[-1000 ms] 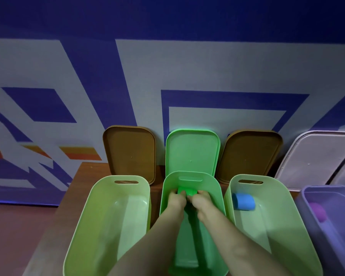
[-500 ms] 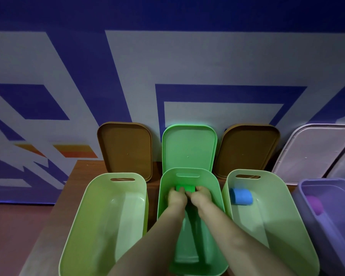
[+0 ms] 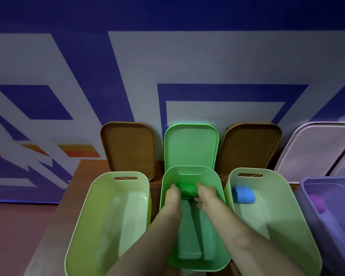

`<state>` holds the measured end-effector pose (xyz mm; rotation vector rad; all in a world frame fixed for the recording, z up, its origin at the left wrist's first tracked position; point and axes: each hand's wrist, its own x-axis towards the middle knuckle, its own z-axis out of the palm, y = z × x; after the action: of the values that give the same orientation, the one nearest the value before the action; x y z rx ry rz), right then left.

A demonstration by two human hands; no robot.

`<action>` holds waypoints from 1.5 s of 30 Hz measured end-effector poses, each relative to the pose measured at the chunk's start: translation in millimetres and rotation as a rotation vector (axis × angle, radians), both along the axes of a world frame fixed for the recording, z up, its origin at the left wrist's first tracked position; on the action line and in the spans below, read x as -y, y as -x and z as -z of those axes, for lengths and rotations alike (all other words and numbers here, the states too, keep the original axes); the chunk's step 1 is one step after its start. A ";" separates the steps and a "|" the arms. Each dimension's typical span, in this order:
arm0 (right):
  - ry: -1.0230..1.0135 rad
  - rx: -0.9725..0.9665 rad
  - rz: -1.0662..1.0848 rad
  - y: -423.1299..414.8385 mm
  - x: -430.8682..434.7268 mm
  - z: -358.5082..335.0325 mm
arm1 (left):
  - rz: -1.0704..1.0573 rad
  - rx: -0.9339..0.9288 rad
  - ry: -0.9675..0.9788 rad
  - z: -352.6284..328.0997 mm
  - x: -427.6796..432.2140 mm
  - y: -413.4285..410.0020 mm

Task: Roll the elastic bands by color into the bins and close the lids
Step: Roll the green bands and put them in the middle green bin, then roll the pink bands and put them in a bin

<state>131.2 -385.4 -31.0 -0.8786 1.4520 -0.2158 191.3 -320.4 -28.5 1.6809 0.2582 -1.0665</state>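
Head view: your left hand [image 3: 172,196] and right hand [image 3: 205,198] pinch the ends of the green roll [image 3: 187,190] at the far end of the middle bin [image 3: 212,177]; hold the turns tight and edges level

Rolled green band [image 3: 187,189] inside green bin [image 3: 213,181]

The brown wooden table [image 3: 76,196] only shows a bare strip off to the left of the left hand [image 3: 172,198], and its corner is up and left from there. Straight ahead past that hand the wall [image 3: 207,62] has a big blue-and-white geometric mural with orange stripes [image 3: 78,153] far left. There's reddish floor [image 3: 18,236] further left still.
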 end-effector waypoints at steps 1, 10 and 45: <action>-0.038 0.021 0.021 0.9 1.0 -3.3 | -0.002 -0.011 0.014 -3.6 -0.6 0.8; -0.115 0.051 -0.042 7.5 4.1 -23.4 | -0.017 -0.062 0.056 -16.9 -3.6 2.7; 0.914 -0.120 -0.793 150.9 -120.8 -175.7 | 0.640 0.923 -0.096 -167.0 -165.7 99.1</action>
<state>-19.8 -264.6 144.7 -2.1633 0.9683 -0.2229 92.2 -154.8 138.5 2.2208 -0.8796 -0.5950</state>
